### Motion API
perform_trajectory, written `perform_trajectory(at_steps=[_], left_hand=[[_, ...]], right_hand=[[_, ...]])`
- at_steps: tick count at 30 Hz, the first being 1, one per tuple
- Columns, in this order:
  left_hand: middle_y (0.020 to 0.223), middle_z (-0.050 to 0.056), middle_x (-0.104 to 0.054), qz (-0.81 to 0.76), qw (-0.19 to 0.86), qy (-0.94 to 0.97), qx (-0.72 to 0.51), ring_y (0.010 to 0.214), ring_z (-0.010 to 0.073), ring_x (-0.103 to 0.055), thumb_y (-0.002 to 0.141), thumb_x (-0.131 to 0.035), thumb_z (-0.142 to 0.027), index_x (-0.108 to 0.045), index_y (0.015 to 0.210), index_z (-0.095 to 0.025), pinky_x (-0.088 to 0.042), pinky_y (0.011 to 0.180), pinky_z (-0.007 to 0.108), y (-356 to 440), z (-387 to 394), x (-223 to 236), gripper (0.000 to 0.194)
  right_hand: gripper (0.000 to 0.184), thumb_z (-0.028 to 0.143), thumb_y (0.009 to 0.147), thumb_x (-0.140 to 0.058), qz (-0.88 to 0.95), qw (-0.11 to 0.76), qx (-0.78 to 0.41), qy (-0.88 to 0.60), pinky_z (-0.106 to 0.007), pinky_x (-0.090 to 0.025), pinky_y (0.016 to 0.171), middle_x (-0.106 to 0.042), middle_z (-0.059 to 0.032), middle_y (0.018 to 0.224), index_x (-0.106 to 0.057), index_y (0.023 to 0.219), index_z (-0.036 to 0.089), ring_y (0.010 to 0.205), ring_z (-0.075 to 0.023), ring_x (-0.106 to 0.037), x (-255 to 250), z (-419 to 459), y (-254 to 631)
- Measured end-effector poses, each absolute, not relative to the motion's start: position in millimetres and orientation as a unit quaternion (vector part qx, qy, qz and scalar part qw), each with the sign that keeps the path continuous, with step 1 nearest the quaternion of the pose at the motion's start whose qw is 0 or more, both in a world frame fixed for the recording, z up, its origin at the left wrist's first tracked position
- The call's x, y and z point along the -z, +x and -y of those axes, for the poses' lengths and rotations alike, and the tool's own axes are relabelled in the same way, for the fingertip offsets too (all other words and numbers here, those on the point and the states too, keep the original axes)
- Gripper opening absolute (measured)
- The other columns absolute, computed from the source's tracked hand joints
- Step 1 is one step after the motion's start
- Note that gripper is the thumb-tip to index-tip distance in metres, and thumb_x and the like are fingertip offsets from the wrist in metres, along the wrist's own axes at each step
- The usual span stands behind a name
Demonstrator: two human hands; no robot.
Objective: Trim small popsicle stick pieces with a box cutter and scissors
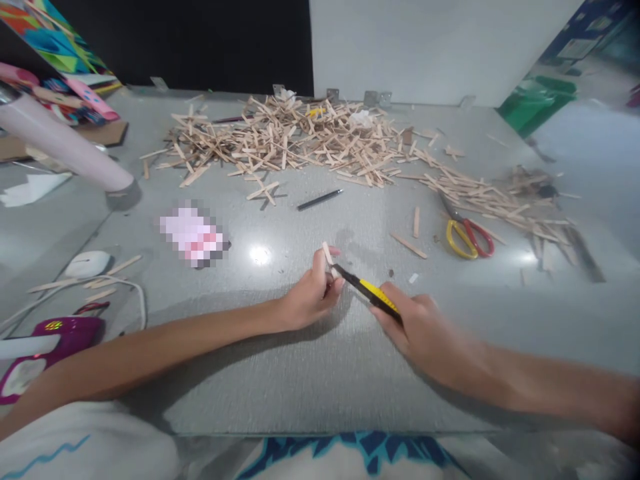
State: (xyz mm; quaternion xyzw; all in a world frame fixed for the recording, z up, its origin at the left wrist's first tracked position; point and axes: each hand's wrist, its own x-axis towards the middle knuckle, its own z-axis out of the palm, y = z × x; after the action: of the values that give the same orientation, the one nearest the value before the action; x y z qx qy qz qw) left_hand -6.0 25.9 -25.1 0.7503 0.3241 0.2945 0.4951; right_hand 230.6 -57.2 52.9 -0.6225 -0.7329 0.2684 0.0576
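Note:
My left hand [313, 293] pinches a short wooden stick piece [327, 254] upright near the middle of the grey table [310, 373]. My right hand [417, 323] grips a yellow and black utility knife [371, 293], its tip touching the lower end of the stick. A big heap of wooden sticks [295, 140] lies at the back of the table, well beyond both hands.
Red and yellow scissors [467, 235] lie to the right among loose sticks [505, 200]. A black pen [320, 199] rests ahead. At the left are a white mouse [87, 264], a magenta glue gun [60, 337], a pink tube [65, 143] and a blurred pink item [193, 237].

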Motion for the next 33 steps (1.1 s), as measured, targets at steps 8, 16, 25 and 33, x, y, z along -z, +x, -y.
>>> perform_trajectory(at_steps=[8, 16, 25, 33], left_hand=[[0.065, -0.013, -0.052, -0.335, 0.462, 0.769, -0.289, 0.047, 0.0108, -0.050, 0.114, -0.050, -0.032, -0.024, 0.152, -0.017, -0.034, 0.050, 0.020, -6, -24, 22, 0.048], [0.064, -0.014, -0.045, -0.319, 0.451, 0.773, -0.312, 0.047, 0.0094, -0.046, 0.112, -0.053, -0.027, -0.026, 0.152, -0.018, -0.033, 0.051, 0.020, -5, -23, 27, 0.050], [0.066, -0.014, -0.046, -0.313, 0.457, 0.768, -0.322, 0.048, 0.0091, -0.047, 0.112, -0.053, -0.027, -0.024, 0.150, -0.020, -0.034, 0.050, 0.019, -4, -23, 29, 0.049], [0.066, -0.014, -0.049, -0.324, 0.472, 0.757, -0.315, 0.049, 0.0093, -0.049, 0.111, -0.055, -0.027, -0.022, 0.150, -0.019, -0.035, 0.050, 0.018, -6, -26, 27, 0.052]], right_hand=[[0.029, 0.039, 0.111, -0.050, 0.757, 0.071, -0.261, -0.594, -0.030, -0.038, 0.059, -0.074, -0.0085, 0.083, -0.072, 0.109, 0.021, 0.066, -0.0206, -0.063, -66, 45, 237], [0.026, 0.038, 0.109, -0.054, 0.769, 0.078, -0.284, -0.568, -0.031, -0.042, 0.063, -0.072, -0.0066, 0.079, -0.074, 0.105, 0.022, 0.068, -0.0211, -0.064, -71, 41, 235], [0.028, 0.039, 0.110, -0.051, 0.750, 0.068, -0.288, -0.591, -0.031, -0.041, 0.060, -0.072, -0.0070, 0.079, -0.072, 0.105, 0.022, 0.063, -0.0203, -0.062, -71, 41, 227], [0.028, 0.038, 0.109, -0.051, 0.726, 0.057, -0.272, -0.629, -0.029, -0.037, 0.056, -0.068, -0.0053, 0.074, -0.070, 0.117, 0.018, 0.057, -0.0192, -0.057, -64, 42, 221]])
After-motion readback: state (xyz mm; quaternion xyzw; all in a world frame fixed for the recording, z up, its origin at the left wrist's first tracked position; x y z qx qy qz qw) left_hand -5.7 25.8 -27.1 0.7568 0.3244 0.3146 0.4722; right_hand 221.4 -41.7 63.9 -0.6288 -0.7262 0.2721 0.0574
